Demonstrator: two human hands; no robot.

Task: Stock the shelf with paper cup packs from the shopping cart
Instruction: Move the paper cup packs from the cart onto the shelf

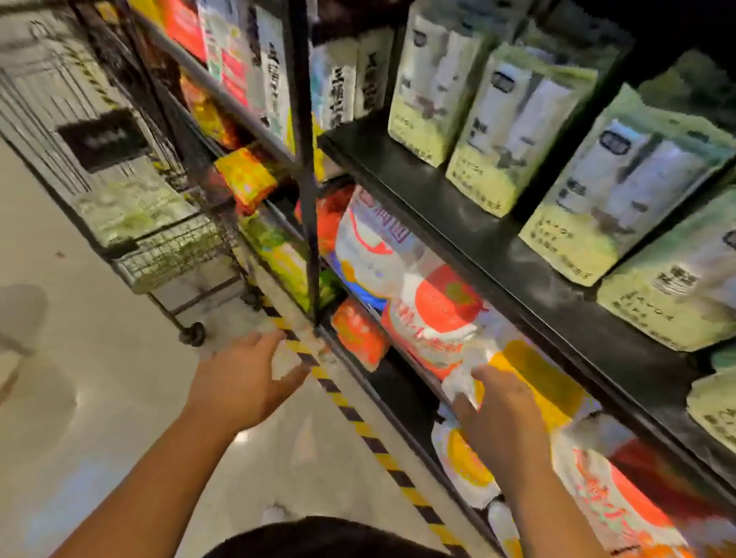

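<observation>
Green and white paper cup packs [502, 125] stand in a row on the black shelf board [538, 268] at the upper right. The wire shopping cart [112, 164] stands at the left, with more green packs [135, 207] in its basket. My left hand [239, 383] hovers open over the floor in front of the shelf post, holding nothing. My right hand [497, 412] rests on the white plastic edge of an orange and yellow pack [438, 326] lying on the lower shelf, fingers bent onto it. The view is blurred by motion.
A black upright post [303, 137] divides the shelving. Left of it lie red, yellow and green snack bags [245, 177]. Yellow-black tape [365, 431] runs along the floor by the shelf base. The pale floor [77, 385] stretches to the left.
</observation>
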